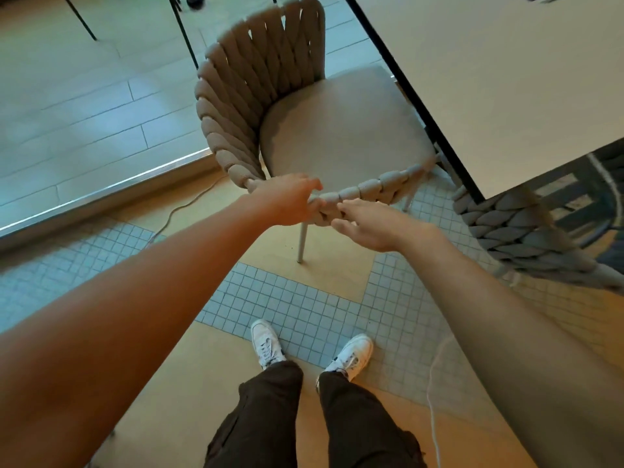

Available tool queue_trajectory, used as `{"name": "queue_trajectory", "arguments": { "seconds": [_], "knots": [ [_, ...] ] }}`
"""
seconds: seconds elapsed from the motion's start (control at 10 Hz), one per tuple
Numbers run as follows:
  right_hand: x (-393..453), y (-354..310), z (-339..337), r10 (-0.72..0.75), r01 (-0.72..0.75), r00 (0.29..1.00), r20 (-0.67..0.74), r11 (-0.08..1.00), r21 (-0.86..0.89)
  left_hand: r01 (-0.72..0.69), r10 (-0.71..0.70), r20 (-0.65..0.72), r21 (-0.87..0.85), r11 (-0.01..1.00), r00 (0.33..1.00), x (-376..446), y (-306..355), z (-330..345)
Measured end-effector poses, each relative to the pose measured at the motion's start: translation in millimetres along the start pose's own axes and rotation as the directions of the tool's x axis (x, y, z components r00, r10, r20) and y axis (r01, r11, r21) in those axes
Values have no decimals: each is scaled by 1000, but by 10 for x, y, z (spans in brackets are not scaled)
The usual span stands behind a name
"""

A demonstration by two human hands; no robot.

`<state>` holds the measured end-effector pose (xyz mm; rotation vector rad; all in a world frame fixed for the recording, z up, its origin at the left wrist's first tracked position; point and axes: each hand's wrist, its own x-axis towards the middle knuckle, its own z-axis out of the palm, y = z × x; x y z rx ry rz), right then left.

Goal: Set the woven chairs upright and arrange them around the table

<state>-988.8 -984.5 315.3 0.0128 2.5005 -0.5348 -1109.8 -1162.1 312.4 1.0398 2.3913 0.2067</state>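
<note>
A beige woven chair (256, 106) stands upright on its legs, its grey seat tucked partly under the left edge of the white table (506, 79). My left hand (290, 201) is curled around the chair's braided arm rail at the near side. My right hand (374, 224) lies on the same rail just to the right, fingers stretched flat and apart, not wrapped around it. A second woven chair (513, 228) sits at the table's near corner on the right, only its braided back showing.
A metal floor threshold (101, 194) runs diagonally at the left. A white cable (434, 383) trails over the tiled floor near my right foot, another thin cable (182, 211) near the threshold. Dark furniture legs (184, 32) stand behind the chair. My feet are below.
</note>
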Motion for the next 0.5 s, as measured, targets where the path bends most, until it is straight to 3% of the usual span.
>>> {"name": "queue_trajectory", "arguments": {
  "seconds": [0.2, 0.5],
  "knots": [
    [-503, 158, -140, 85, -85, 993, -79, 996, 3, 30, -14, -222, 71, 997, 975, -210, 571, -102],
    [-1119, 361, -246, 189, -193, 967, -171, 981, -9, 25, 30, -329, 163, 986, 944, -477, 1114, -251]
  ]
}}
